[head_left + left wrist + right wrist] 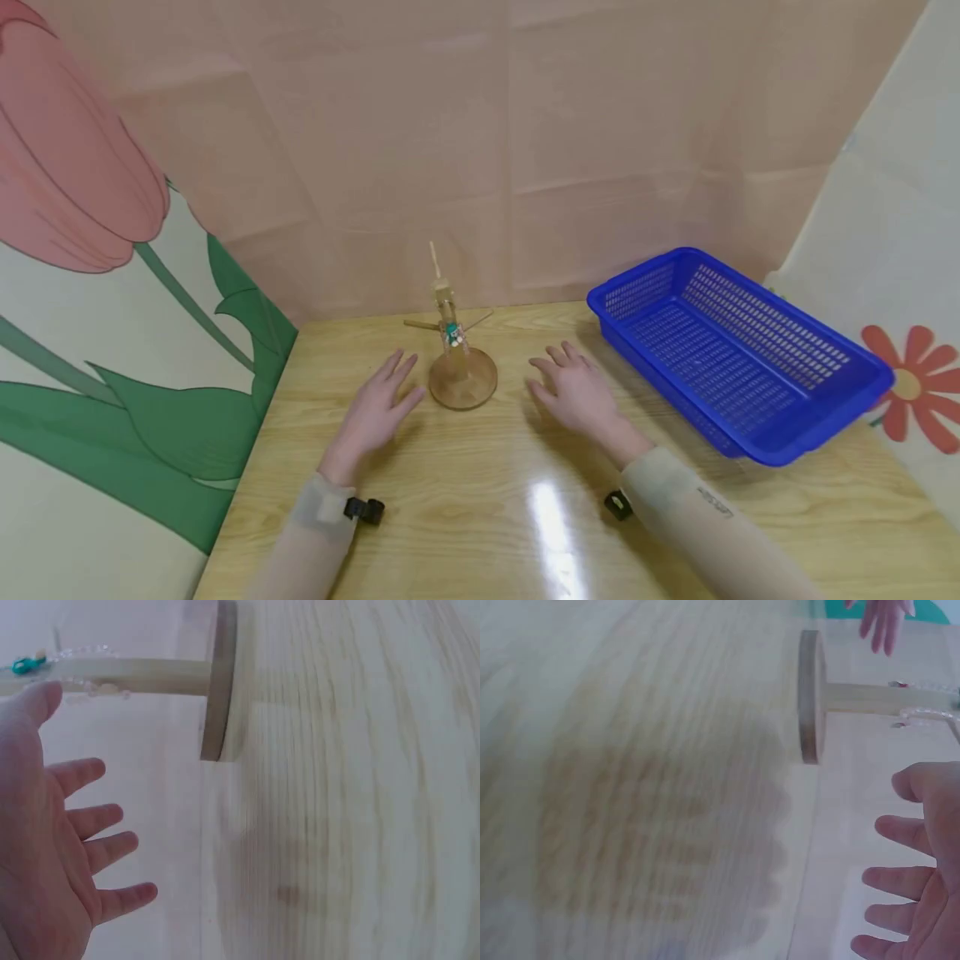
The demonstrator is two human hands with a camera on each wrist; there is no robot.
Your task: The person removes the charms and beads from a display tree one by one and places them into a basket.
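On the wooden table (480,517), left hand (375,408) and right hand (573,390) flank the wooden stand (459,367), fingers spread, empty.

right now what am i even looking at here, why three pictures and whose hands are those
These are three pictures of one moment, taken by cameras that a person wears. The big one is from a camera on the head, looking down at a wooden table. The two blurry ones are from cameras strapped to each wrist, so each shows that hand from close up, turned sideways.

There is no machine: just a person's two bare hands. The left hand and the right hand are both open, fingers spread, low over the table on either side of a small wooden stand. Neither holds anything.

The stand has a round base and an upright post, with a beaded string and a small teal bit hanging on it. To the right sits an empty blue plastic basket.
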